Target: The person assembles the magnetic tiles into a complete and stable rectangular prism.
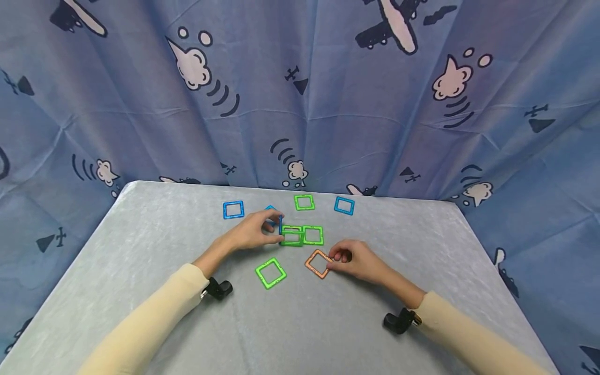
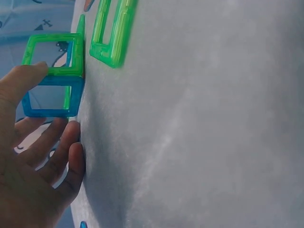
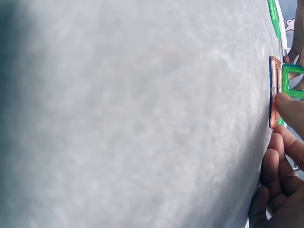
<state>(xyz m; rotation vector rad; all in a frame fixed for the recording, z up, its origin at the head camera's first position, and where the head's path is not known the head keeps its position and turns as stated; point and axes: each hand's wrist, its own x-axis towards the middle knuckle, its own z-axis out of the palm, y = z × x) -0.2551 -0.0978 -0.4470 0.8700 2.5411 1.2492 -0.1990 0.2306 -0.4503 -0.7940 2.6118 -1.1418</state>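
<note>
My left hand [image 1: 250, 230] grips a blue square magnetic tile [image 1: 280, 225] standing on edge, thumb at the near side and fingers at the far side. Against it stands a green square tile [image 1: 292, 245]; in the left wrist view the blue tile [image 2: 52, 113] and green tile [image 2: 53, 71] meet at a corner. Another green tile [image 1: 313, 243] lies flat to the right of these. My right hand [image 1: 360, 262] pinches the right corner of an orange square tile [image 1: 312, 257] low over the table. The right wrist view shows the thumb on the orange tile [image 3: 273, 92].
On the grey-white tabletop [image 1: 281, 333], a green tile [image 1: 265, 264] lies in front of the left hand. Toward the back lie a blue tile [image 1: 233, 216], a green tile [image 1: 304, 208] and another blue tile [image 1: 344, 212]. A further blue piece [image 1: 270, 208] is partly hidden by the left hand.
</note>
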